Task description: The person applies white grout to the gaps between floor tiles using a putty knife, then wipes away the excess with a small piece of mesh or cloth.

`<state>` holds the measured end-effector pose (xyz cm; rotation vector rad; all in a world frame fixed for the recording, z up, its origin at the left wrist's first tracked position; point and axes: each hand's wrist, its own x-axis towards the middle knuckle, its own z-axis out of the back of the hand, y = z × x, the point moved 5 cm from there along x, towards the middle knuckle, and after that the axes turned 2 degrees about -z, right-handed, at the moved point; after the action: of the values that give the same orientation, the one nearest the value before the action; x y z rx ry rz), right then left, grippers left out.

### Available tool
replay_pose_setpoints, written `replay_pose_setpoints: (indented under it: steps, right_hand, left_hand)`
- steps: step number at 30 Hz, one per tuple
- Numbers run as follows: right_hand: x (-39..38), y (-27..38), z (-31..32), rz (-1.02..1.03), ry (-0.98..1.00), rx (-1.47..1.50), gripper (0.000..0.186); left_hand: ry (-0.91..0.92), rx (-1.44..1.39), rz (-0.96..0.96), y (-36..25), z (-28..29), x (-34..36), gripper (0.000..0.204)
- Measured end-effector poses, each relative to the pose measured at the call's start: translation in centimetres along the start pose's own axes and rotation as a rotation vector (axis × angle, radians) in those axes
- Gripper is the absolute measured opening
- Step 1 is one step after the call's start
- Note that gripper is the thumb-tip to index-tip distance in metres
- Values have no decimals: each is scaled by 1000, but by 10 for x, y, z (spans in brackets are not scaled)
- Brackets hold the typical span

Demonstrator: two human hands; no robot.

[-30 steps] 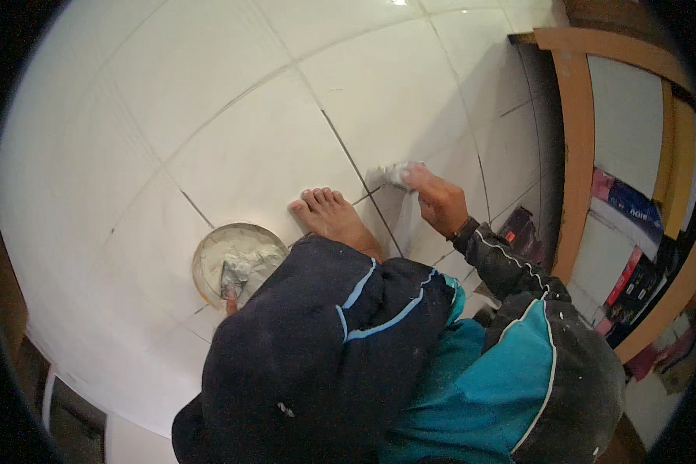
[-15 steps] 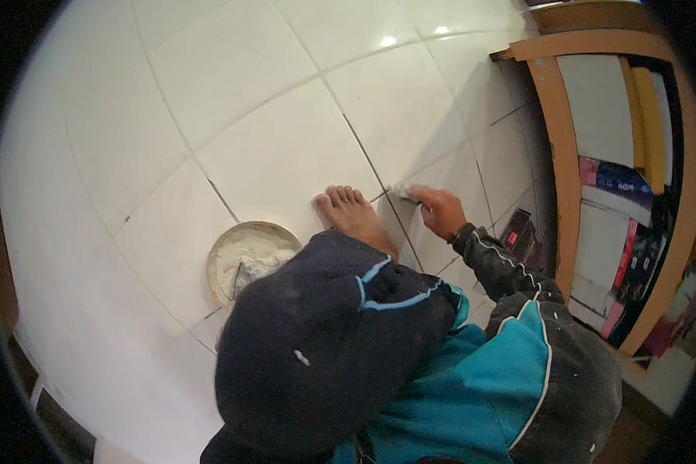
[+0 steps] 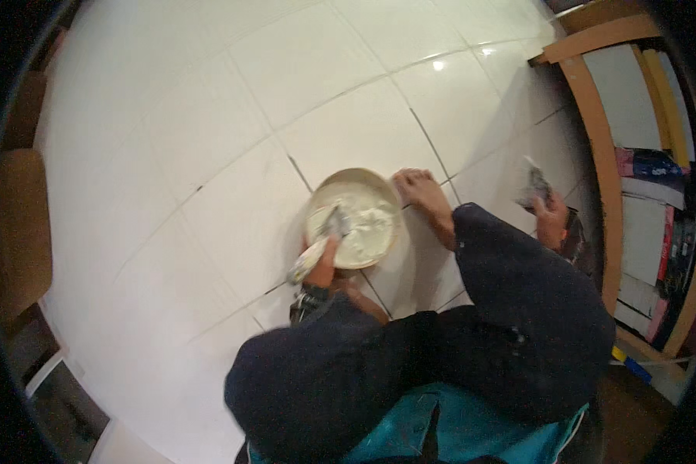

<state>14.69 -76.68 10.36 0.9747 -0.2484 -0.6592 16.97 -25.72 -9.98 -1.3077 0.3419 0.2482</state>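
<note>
A round, shallow pale basin (image 3: 311, 203) of creamy white paste (image 3: 371, 232) stands on the tiled floor between my feet. My left hand (image 3: 322, 265) is closed round the light handle of a putty knife (image 3: 336, 223), whose grey, paste-smeared blade dips into the basin. Off to the right, my right hand (image 3: 551, 220) grips a flat grey scraper (image 3: 533, 185), held out over the tiles near the shelf. Motion blurs this scraper, so its exact shape is unclear. My right bare foot (image 3: 429, 199) rests just right of the basin.
White floor tiles (image 3: 232, 185) with dark joint lines spread ahead and left. An orange-brown shelf unit (image 3: 595, 155) with boxes and books lines the right side. Brown furniture (image 3: 25, 224) stands at the left edge. A dark object (image 3: 582, 243) lies beside my right hand.
My right hand has lifted the scraper from the tile joint by my foot and swung right. My left hand, hidden before behind my knee, now shows with the putty knife. The view has shifted left.
</note>
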Motion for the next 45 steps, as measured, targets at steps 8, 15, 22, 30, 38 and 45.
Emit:
replay_pose_setpoints:
  steps: [8,15,22,30,38,45]
  right_hand:
    - [-19,48,-31,-57,-1,312,51]
    - [-51,52,-180,-310,158,651,42]
    - [-32,8,-162,-409,253,672,43]
    - [-30,-19,-198,-456,308,669,40]
    - [-20,-32,-220,-342,399,685,41]
    - [-13,-38,-230,-288,408,685,39]
  left_hand:
    - [211,-217,101,-15,-29,66,59]
    - [402,11,-61,-12,-5,93,59]
    - [218,44,-134,-41,-27,81,55]
    - [385,-24,172,-74,44,63,37]
    - [524,220,257,-115,41,62,36]
    - [673,930,-136,-113,-6,48,51]
